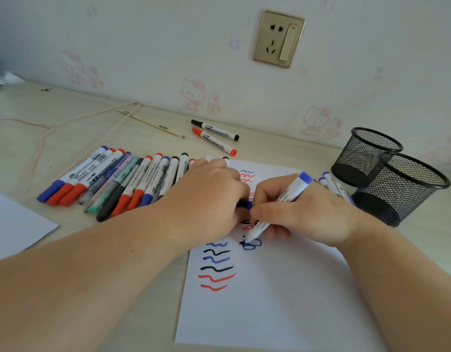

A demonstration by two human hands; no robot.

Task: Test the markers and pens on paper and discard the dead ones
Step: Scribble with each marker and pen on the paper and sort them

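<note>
Paper (257,301) under both hands, right hand (308,212) grip closed round blue marker (277,207), tip down; left hand (209,196) grip clutching blue cap (244,205).

The left hand (209,191) lies palm-down across the white sheet of paper (265,295) and covers the middle of the columns of red, blue and black squiggles (216,265), so the marks under it cannot be read. A dark blue cap (244,205) shows only as a sliver from under its fingers. Beyond its knuckles, the ends of the nearest markers in the row of capped markers and pens (123,181) are hidden. The right hand (303,212) wraps the barrel of the white marker with a blue end (290,196), hiding most of its print. Behind that wrist, a few blue-capped white markers (332,185) are partly hidden. Another white sheet (13,222) far left of the left forearm is cut by the edge.
</note>
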